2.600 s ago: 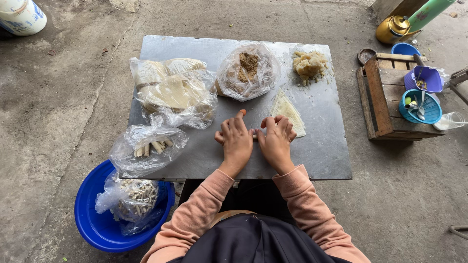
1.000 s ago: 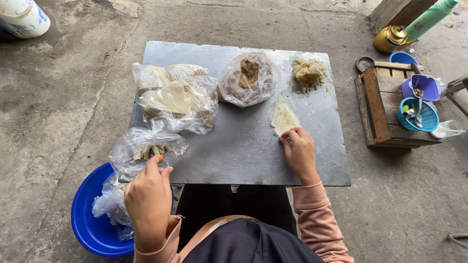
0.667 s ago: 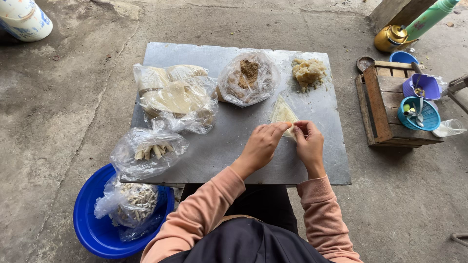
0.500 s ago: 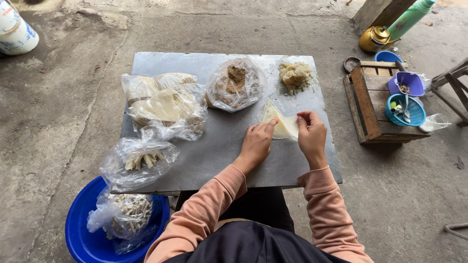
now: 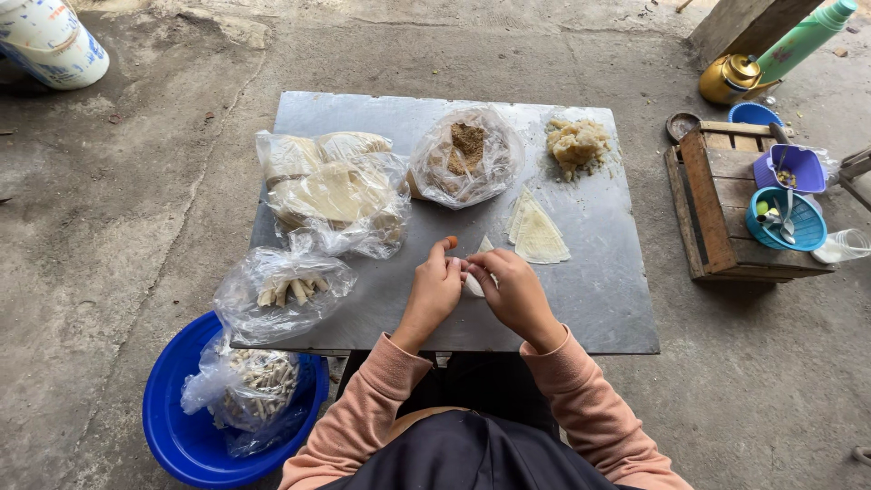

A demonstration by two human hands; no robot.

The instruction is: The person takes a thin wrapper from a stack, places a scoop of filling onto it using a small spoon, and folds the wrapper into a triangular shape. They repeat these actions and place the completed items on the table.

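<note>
Near the frame's centre, both hands meet over a small pale wrapper piece (image 5: pixel 474 284), mostly hidden by fingers, so its shape is hard to make out. The left hand (image 5: pixel 435 290) and right hand (image 5: pixel 515 292) pinch it from either side, fingers curled on it, low on the grey tabletop (image 5: pixel 599 290). Flat triangular wrappers (image 5: pixel 537 234) lie just upper right.
</note>
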